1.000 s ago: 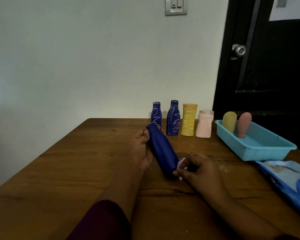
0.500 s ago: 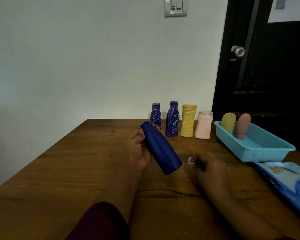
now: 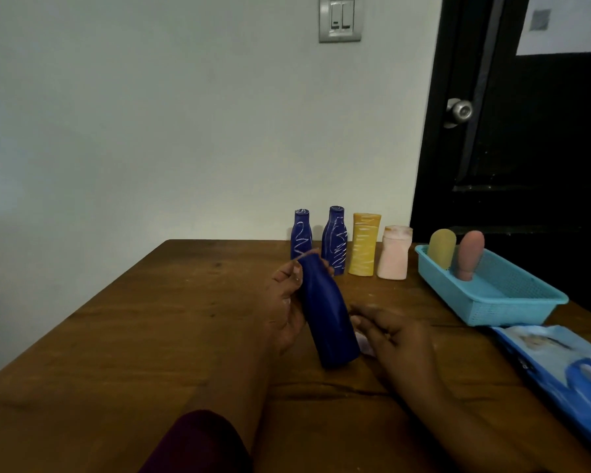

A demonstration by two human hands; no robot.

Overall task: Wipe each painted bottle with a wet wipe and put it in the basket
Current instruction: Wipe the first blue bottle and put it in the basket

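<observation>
Head view. The bottle (image 3: 328, 319), plain blue, is held in the air left of the basket (image 3: 492, 291) and nearer the viewer, its neck tilted up and away, its base low over the table (image 3: 185, 319).

Change: half a second ago the right hand (image 3: 393, 336) had drawn off toward the basket side, clear of the bottle. It is now back against the base, and the bottle stands steeper than before. Judged from this, the wiping is still in progress, between strokes, and the bottle is not yet ready for the basket.

Pose: the left hand (image 3: 287, 305) wraps the upper body and neck from the side away from the basket, thumb and fingertips clamped round it. The right hand lies palm down, fingers curled over a pale scrap of wipe (image 3: 364, 346) that shows at the bottle's foot. The grip is blurred but reads as a pinch.

Four bottles in a row (image 3: 364, 249) stand just left of the basket, and two more stand inside it. A wipe pack (image 3: 560, 363) lies in front of it.
</observation>
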